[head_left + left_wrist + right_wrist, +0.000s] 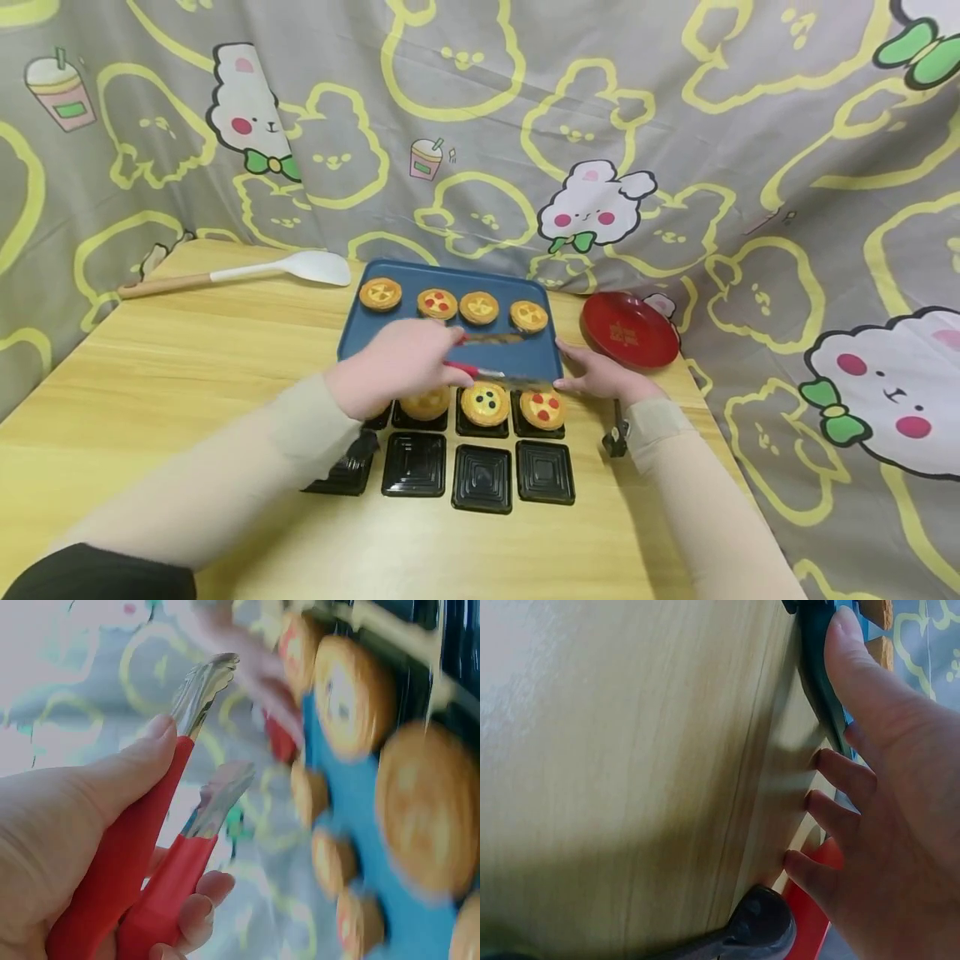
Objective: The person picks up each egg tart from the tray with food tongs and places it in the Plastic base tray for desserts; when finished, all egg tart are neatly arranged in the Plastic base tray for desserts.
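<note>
My left hand (401, 362) holds red-handled tongs (154, 847), their metal tips apart with nothing between them. In the head view the tongs reach over the front of a blue tray (540, 357). A row of egg tarts (380, 293) lies along the tray's back half, one topped with red pieces. My right hand (600, 375) is at the tray's right edge; in the right wrist view its thumb lies against the tray's side and its other fingers are spread near the table. In front of the tray, more tarts (484, 405) sit on black square plastic bases, partly hidden by my left hand.
A nearer row of black plastic bases (482, 479) holds no tarts. A red plate (630, 329) stands right of the tray, against the patterned cloth (480, 125). A white spatula with a wooden handle (315, 268) lies at the back left of the wooden table (150, 400).
</note>
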A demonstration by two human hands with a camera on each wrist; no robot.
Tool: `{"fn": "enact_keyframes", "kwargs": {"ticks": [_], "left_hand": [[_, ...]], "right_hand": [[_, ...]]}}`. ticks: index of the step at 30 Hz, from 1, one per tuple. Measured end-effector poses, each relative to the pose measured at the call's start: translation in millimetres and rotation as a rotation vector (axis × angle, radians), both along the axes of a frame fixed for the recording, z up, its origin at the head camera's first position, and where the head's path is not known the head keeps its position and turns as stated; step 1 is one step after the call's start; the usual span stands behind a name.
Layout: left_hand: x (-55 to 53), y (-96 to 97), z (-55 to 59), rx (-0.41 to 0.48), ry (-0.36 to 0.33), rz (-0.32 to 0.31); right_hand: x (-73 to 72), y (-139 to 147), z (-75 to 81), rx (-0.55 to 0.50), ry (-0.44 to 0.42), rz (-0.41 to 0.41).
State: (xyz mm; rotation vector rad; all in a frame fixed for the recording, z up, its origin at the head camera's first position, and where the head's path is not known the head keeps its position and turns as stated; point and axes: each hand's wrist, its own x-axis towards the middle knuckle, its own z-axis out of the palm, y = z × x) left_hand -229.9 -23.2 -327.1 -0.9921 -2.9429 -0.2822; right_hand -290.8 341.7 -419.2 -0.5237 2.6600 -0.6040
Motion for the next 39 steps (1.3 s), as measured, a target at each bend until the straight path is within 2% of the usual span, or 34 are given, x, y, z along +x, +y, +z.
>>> {"fn": "enact_keyframes", "kwargs": {"ticks": [4, 7, 11, 15, 20, 24, 29, 35, 39], "left_hand": [[-19.1, -43.0, 9.0, 0.085, 0.021, 0.111], [-33.4, -79.5, 11.1, 0.109, 0.039, 0.190], [-47.7, -122.4, 7.7, 0.115, 0.027, 0.284], [-57.4, -148.8, -0.3, 0.101, -0.048, 0.345], [-67.6, -162.2, -13.7, 0.084, -0.117, 0.359], [-74.6, -165.3, -24.1, 0.091, -0.119, 0.352], [-80.0, -164.0, -31.9, 0.103, -0.130, 0.355], [-81.4, -161.1, -34.6, 0.112, -0.153, 0.372], [-76.3, -160.7, -29.6, 0.120, -0.133, 0.364]], "right_hand": [[1.1, -0.6, -1.8, 0.005, -0.014, -0.017], [1.2, -0.8, -1.8, 0.010, -0.015, -0.021], [1.6, -1.2, 0.0, 0.016, -0.008, -0.013], [2.0, -1.1, 1.9, 0.022, -0.007, -0.009], [2.8, -2.2, 3.6, 0.016, -0.019, -0.019], [3.5, -3.6, 4.2, 0.013, -0.027, -0.031], [2.1, -3.1, 2.6, 0.016, -0.037, -0.038], [0.3, -1.5, 1.0, 0.019, -0.041, -0.034], [-1.6, 0.5, -0.8, 0.031, -0.035, -0.030]]}}
